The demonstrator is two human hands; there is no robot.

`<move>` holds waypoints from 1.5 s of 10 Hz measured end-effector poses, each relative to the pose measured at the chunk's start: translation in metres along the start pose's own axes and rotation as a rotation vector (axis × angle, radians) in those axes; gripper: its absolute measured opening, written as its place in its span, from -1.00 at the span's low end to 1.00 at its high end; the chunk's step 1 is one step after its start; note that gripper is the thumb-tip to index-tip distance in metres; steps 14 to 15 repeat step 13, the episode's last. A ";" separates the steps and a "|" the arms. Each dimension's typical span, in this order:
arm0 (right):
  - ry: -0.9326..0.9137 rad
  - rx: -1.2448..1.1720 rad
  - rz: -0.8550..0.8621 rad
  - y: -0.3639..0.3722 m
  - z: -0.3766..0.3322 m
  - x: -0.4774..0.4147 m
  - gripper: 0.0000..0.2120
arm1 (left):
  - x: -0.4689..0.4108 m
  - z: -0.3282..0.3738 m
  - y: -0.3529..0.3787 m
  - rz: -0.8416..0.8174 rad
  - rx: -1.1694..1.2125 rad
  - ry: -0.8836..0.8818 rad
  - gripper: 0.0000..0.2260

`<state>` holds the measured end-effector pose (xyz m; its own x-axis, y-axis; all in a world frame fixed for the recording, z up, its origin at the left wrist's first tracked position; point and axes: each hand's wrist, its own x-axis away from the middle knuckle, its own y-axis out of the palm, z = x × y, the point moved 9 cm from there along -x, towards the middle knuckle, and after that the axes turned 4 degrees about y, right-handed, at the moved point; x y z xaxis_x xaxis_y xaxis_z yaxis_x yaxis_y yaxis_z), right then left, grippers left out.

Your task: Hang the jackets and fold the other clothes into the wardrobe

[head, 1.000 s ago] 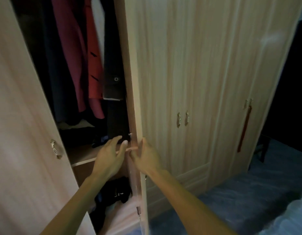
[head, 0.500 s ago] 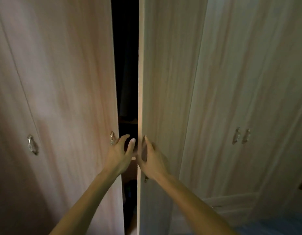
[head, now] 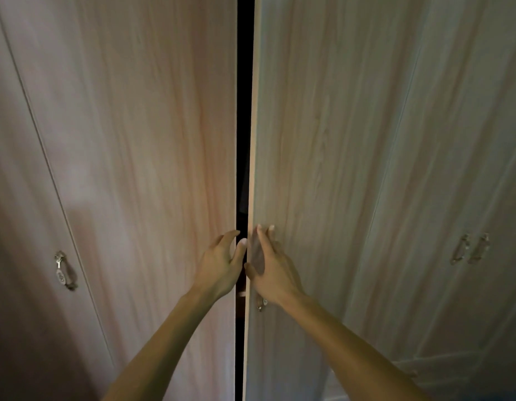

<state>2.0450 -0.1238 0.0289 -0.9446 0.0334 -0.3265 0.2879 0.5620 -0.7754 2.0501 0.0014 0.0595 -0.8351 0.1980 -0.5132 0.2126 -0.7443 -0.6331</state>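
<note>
Two light wooden wardrobe doors fill the view, almost closed, with a narrow dark gap [head: 244, 111] between them. My left hand [head: 220, 266] lies on the left door [head: 141, 169] at its inner edge, fingers spread and slightly bent, touching the wood. My right hand [head: 269, 269] presses flat on the right door [head: 317, 169] beside the gap, fingers straight. A small metal handle [head: 261, 304] peeks out under my right wrist. The clothes inside are hidden.
A further door on the far left carries a metal handle [head: 64, 270]. Two more closed doors on the right have a pair of handles [head: 470, 249]. A drawer front [head: 442, 369] shows at the lower right.
The two doors have swung nearly closed, the gap shrinking from a wide opening to a thin slit. The hanging jackets and shelf went out of sight. Both hands stay at the door edges.
</note>
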 end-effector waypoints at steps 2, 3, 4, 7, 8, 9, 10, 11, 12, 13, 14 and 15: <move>0.049 -0.029 -0.034 0.010 0.001 -0.042 -0.28 | -0.024 -0.018 0.007 -0.014 -0.040 -0.009 -0.61; 0.072 -0.010 -0.054 0.018 0.003 -0.062 -0.28 | -0.037 -0.025 0.008 -0.020 -0.036 -0.022 -0.63; 0.089 0.011 -0.089 0.026 0.005 -0.078 -0.24 | -0.047 -0.031 0.011 -0.031 -0.043 -0.018 -0.62; 0.129 0.084 -0.073 0.029 0.001 -0.117 -0.27 | -0.062 -0.059 0.012 -0.051 -0.059 -0.044 -0.62; 0.132 0.105 -0.053 0.032 0.001 -0.120 -0.26 | -0.063 -0.068 0.011 -0.065 -0.093 -0.054 -0.61; 0.135 0.122 -0.056 0.031 0.000 -0.115 -0.28 | -0.060 -0.070 0.009 -0.078 -0.098 -0.054 -0.61; 0.067 0.164 0.034 0.017 -0.009 -0.101 -0.43 | -0.052 -0.063 0.003 -0.069 -0.104 -0.025 -0.60; -0.013 0.158 0.134 0.003 -0.019 -0.078 -0.53 | -0.039 -0.055 -0.002 -0.041 -0.103 0.002 -0.60; -0.029 0.112 0.151 -0.008 -0.020 -0.046 -0.56 | -0.016 -0.047 -0.003 -0.065 -0.095 -0.016 -0.58; -0.070 0.074 0.168 -0.024 -0.019 -0.017 -0.58 | 0.009 -0.032 -0.007 -0.046 -0.103 -0.040 -0.55; -0.070 0.074 0.168 -0.024 -0.019 -0.017 -0.58 | 0.009 -0.032 -0.007 -0.046 -0.103 -0.040 -0.55; -0.070 0.074 0.168 -0.024 -0.019 -0.017 -0.58 | 0.009 -0.032 -0.007 -0.046 -0.103 -0.040 -0.55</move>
